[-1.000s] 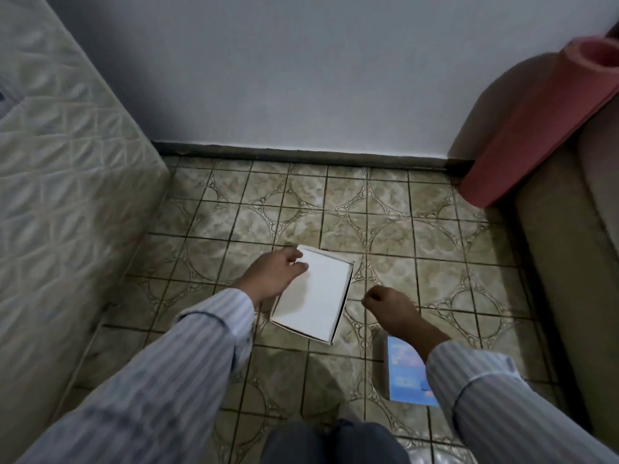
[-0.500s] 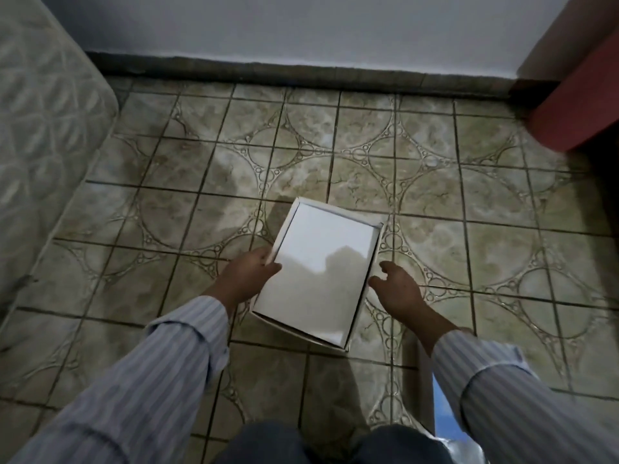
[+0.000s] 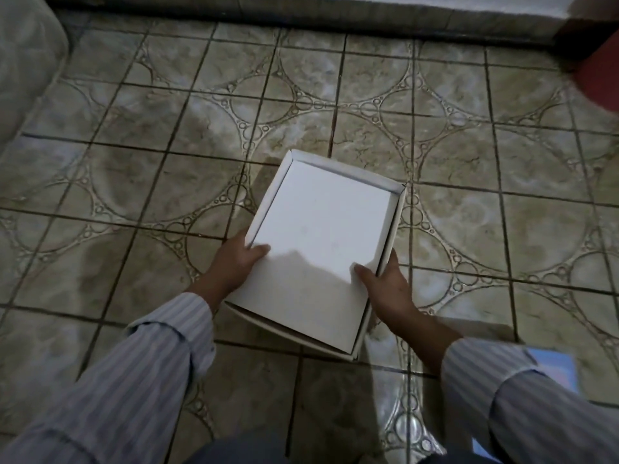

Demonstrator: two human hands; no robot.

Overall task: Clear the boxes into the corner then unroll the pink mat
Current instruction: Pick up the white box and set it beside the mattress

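Observation:
A flat white cardboard box (image 3: 321,236) is in the middle of the view, over the tiled floor. My left hand (image 3: 234,262) grips its left near edge, thumb on top. My right hand (image 3: 385,286) holds the right near edge, thumb on the lid and fingers along the side. A light blue box (image 3: 556,366) lies on the floor at the lower right, partly hidden by my right sleeve. Only the lower end of the rolled pink mat (image 3: 599,78) shows at the top right corner.
A quilted mattress (image 3: 23,61) stands along the left edge. A dark skirting strip (image 3: 301,11) runs along the wall at the top. Patterned tiles (image 3: 167,112) cover the floor between mattress and mat. My knees fill the bottom edge.
My right hand has come onto the box's right edge, so both hands now hold it. The camera has tilted further down and closer to the floor.

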